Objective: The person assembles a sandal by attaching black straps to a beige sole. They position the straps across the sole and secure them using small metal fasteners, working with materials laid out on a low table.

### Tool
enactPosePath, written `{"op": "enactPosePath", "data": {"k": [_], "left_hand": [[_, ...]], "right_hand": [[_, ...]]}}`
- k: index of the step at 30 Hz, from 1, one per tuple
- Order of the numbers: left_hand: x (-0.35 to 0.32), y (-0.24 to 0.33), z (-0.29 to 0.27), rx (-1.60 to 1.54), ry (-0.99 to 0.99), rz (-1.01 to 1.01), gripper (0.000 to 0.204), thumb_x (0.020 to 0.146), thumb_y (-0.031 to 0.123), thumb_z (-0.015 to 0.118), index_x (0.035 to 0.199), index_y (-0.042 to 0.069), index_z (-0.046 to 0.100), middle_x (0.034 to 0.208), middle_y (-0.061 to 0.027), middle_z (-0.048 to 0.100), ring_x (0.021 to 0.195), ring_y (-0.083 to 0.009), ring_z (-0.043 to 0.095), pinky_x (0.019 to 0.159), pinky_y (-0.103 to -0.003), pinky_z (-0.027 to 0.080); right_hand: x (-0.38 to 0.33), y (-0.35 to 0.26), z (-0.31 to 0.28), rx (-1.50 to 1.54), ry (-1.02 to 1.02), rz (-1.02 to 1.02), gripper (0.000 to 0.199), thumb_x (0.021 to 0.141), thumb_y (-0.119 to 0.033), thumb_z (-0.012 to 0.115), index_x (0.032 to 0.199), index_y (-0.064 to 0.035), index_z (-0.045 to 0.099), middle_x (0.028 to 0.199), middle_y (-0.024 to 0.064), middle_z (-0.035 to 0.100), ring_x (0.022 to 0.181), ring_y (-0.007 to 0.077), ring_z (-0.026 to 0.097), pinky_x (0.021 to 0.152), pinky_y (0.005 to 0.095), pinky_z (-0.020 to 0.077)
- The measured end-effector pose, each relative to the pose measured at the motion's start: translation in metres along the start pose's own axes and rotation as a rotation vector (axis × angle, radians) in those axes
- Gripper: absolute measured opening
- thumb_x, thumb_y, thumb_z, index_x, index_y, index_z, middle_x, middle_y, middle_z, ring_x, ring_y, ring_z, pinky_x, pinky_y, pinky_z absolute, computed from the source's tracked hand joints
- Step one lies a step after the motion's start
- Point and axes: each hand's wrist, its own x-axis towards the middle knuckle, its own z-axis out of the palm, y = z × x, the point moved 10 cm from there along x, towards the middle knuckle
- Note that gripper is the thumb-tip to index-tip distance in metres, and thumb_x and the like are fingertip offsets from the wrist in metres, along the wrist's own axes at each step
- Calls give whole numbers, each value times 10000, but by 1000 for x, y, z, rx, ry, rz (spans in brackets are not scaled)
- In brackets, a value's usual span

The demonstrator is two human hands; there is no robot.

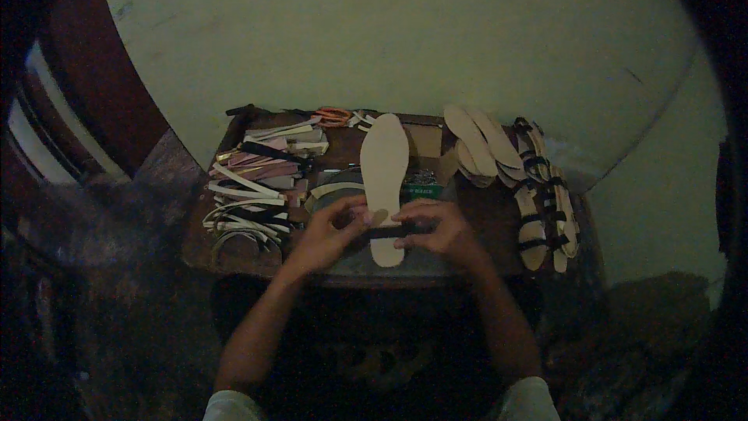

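A pale, shoe-sole-shaped insole (384, 160) stands lengthwise before me, its broad end away from me. Across its narrower near part runs a dark strap (385, 231). My left hand (335, 230) is closed at the insole's left edge, thumb and forefinger brought together by the strap. On the other side, my right hand (442, 229) grips the strap's right end, with fingertips resting on the insole above and below it. Dim light hides exactly how the left fingertips hold the strap.
Cut strips (261, 171) in white, pink and black pile up on the table's left. Orange-handled scissors (333, 116) lie at the back. Behind the insole sits a green box (425, 191). Several loose insoles (479, 144) and strapped sandals (545, 210) lie on the right. A pale wall (405, 31) rises behind.
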Motion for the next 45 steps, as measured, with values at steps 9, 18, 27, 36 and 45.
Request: {"op": "enactPosePath", "data": {"k": [9,18,27,36,45], "left_hand": [[4,-34,3,77,14,-92,276,875,254,696,1028,54,585,798,-31,657,698,-101,597,626,-269,482],[5,-45,11,172,0,-119,309,865,308,697,895,12,615,721,-69,661,609,-119,603,556,-285,485],[4,0,-38,620,475,220,244,839,220,687,973,17,658,852,-114,667,775,-241,622,721,-369,492],[27,15,-21,1279,538,494,329,751,116,655,1077,79,639,1102,-109,600,1064,-331,531,903,-464,398],[0,33,-43,1113,649,383,235,783,105,638,1011,51,639,991,-146,618,947,-330,581,821,-442,439]], "right_hand": [[-3,28,20,294,-115,252,389,761,-116,779,1107,-34,624,1051,79,653,1010,147,601,849,303,489],[-1,54,15,403,172,263,454,802,-23,718,1187,-23,478,941,67,629,855,132,612,736,288,510],[-9,66,40,308,-20,381,499,850,-89,683,1292,-20,462,866,100,652,860,176,636,769,322,511],[-5,81,28,199,132,282,440,860,-129,678,1253,-3,526,910,117,676,828,173,639,739,329,516],[-7,71,21,289,124,329,349,875,-129,656,1177,11,553,882,110,682,782,157,633,715,314,513]]}}
